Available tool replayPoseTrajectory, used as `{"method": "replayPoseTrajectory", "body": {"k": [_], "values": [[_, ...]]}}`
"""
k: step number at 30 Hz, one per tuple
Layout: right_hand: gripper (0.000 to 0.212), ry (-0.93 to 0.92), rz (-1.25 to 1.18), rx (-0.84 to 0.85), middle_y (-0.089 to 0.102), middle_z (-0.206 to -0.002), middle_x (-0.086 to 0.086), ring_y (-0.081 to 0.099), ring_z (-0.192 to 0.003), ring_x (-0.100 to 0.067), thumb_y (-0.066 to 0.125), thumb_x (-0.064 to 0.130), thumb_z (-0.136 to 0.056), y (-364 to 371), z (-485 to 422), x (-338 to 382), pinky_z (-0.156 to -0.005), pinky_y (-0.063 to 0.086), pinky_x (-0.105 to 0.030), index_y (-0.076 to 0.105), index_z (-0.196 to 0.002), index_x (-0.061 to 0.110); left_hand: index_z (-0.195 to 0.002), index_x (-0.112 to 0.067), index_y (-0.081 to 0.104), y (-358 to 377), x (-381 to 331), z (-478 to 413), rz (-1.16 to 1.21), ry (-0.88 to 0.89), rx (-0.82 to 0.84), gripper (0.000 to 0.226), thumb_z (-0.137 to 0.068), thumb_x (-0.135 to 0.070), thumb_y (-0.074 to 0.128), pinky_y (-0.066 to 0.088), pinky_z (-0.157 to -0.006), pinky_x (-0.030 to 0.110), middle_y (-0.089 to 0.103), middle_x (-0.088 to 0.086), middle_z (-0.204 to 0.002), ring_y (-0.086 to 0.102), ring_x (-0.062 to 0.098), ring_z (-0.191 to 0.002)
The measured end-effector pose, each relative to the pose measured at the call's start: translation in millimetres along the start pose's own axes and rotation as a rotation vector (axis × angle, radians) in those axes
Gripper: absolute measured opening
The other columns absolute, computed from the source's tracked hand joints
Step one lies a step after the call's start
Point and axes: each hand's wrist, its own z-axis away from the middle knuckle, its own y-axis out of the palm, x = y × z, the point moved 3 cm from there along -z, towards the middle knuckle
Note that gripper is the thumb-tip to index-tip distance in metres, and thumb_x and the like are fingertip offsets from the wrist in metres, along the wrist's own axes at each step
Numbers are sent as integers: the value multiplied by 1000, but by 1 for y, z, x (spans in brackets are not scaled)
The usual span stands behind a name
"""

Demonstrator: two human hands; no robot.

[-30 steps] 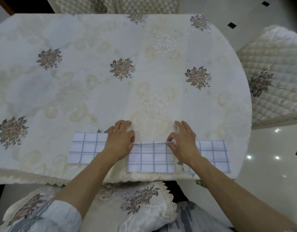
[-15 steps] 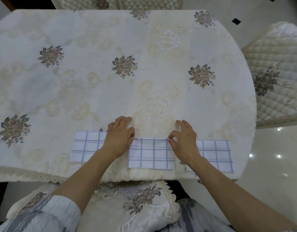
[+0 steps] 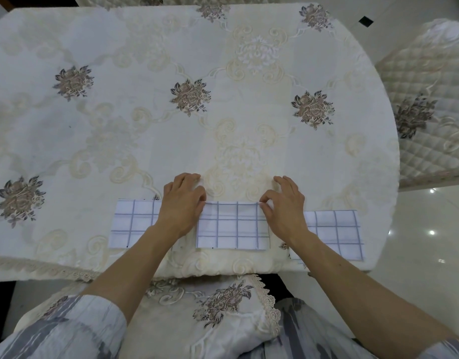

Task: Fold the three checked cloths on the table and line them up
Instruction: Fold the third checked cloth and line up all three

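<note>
Three folded white cloths with blue-grey checks lie in a row near the table's front edge. The left cloth (image 3: 132, 224) and the right cloth (image 3: 337, 234) lie flat, each partly under a forearm. Both hands are on the middle cloth (image 3: 233, 226). My left hand (image 3: 183, 203) covers its far left corner, thumb at the cloth's edge and fingers bent onto the tablecloth beyond. My right hand (image 3: 284, 206) pinches the far right corner between thumb and forefinger. The middle cloth's far edge is almost level with the left cloth's.
The table (image 3: 223, 125) wears a cream embroidered tablecloth with brown flower motifs and curves off at the right. A quilted chair (image 3: 430, 99) stands to the right over glossy floor. Another chair back shows beyond the far edge.
Both hands have slid the middle cloth a little away from me, so its far edge has come nearly level with the left cloth's. The outer cloths have not moved.
</note>
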Motion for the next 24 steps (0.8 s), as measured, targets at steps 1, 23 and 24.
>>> {"method": "replayPoseTrajectory", "body": {"k": [1, 23, 24], "values": [[7, -1, 2, -9, 33, -154, -9, 16, -147, -25, 64, 22, -92, 0, -1, 1, -112, 14, -40, 70, -94, 20, -87, -16, 65, 0, 0, 0, 1, -2, -7, 12, -80, -17, 75, 39, -92, 49, 55, 8, -133, 41, 31, -127], [76, -133, 338, 108, -16, -162, -14, -18, -148, -32, 65, 53, -83, 17, 35, -3, -118, -1, -52, 32, -149, 34, -156, -23, 22, 20, -17, 59, -254, -85, 164, 83, -89, -70, 38, 5, -119, 56, -4, 9, -166, -1, 31, -152], [76, -118, 334, 110, -15, -162, -14, -18, -148, -32, 65, 54, -84, 15, 37, -5, -118, 0, -51, 31, -149, 34, -156, -22, 19, 18, -17, 59, -249, -98, 177, 84, -90, -70, 37, 4, -119, 55, -6, 9, -166, -2, 31, -152]]}}
